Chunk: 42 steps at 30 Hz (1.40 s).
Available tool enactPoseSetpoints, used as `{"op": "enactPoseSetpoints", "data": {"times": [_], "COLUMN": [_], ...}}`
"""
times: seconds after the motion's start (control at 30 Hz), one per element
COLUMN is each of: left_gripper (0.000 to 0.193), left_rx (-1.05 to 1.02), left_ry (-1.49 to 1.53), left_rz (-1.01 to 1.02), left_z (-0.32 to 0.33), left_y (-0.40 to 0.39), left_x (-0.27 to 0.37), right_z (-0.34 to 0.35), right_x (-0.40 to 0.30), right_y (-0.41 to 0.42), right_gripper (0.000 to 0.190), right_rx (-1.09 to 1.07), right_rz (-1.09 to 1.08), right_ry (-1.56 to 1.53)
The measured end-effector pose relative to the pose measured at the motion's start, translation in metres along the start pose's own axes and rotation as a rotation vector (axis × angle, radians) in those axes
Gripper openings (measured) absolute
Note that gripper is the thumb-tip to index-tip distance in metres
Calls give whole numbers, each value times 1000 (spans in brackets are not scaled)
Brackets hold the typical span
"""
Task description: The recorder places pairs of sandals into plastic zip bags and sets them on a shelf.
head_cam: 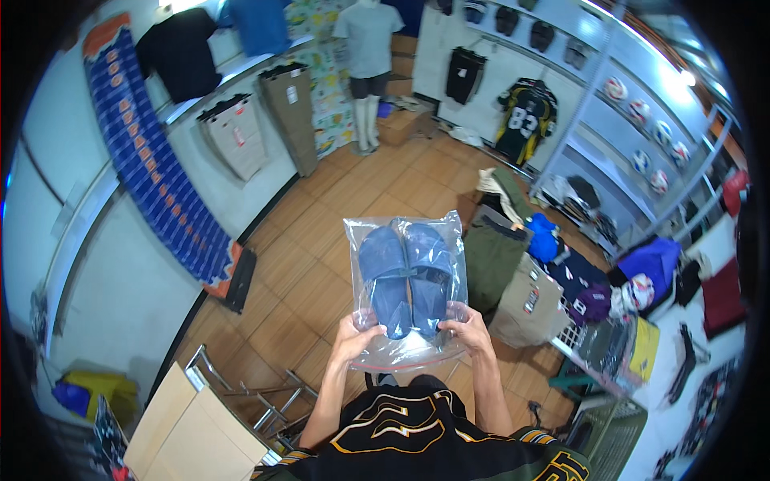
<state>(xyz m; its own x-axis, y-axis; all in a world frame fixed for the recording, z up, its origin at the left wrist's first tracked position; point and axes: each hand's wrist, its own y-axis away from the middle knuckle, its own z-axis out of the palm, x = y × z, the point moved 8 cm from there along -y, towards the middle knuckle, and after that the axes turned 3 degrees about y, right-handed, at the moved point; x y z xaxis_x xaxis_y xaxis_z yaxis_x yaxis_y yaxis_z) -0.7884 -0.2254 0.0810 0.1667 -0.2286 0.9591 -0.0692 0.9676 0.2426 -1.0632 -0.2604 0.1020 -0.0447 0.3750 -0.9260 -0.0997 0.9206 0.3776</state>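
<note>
A pair of blue slide sandals (406, 258) lies side by side inside a clear plastic bag (355, 240), held up in front of my body over the tiled floor. My left hand (360, 335) grips the bag's lower left part, its thumb by the heel of one sandal. At the lower right, my right hand (468, 329) pinches the bag with the thumb near the other heel. The bag's edge nearest me has a red strip (409, 367). Some fingers of both hands are hidden behind or blurred by the plastic.
Folded trousers (529, 300) and other clothes are heaped on a table to the right, beside a green plastic crate (607, 433). A pale board-topped table or seat (192, 427) with metal legs stands lower left. A blue patterned banner (150, 156) leans along the left wall. A mannequin (364, 72) stands ahead.
</note>
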Motion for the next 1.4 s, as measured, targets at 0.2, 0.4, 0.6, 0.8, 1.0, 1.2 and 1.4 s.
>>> {"op": "enactPoseSetpoints", "data": {"times": [0.2, 0.4, 0.6, 0.8, 1.0, 1.2, 1.4], "left_gripper": [38, 34, 25, 25, 25, 17, 16], "left_rx": [218, 507, 729, 966, 1255, 1460, 1548], "left_ry": [72, 107, 233, 251, 414, 446, 477], "left_rz": [51, 14, 36, 83, 143, 224, 276], "left_z": [-91, -167, -234, -317, -360, -414, -503], "left_y": [-28, -27, -40, -49, -26, -3, 5], "left_x": [-3, 12, 58, 61, 55, 67, 70], "right_z": [96, 203, 325, 467, 588, 691, 802], "right_x": [-19, -29, -61, -83, -92, -82, -92], "right_y": [-86, -165, -242, -291, -291, -272, -258], "right_gripper": [53, 41, 42, 39, 36, 36, 41], "right_rx": [-247, -519, -728, -1003, -1335, -1498, -1576], "right_rz": [68, 131, 72, 122, 78, 93, 43], "right_ry": [-7, 92, 219, 293, 427, 498, 441]}}
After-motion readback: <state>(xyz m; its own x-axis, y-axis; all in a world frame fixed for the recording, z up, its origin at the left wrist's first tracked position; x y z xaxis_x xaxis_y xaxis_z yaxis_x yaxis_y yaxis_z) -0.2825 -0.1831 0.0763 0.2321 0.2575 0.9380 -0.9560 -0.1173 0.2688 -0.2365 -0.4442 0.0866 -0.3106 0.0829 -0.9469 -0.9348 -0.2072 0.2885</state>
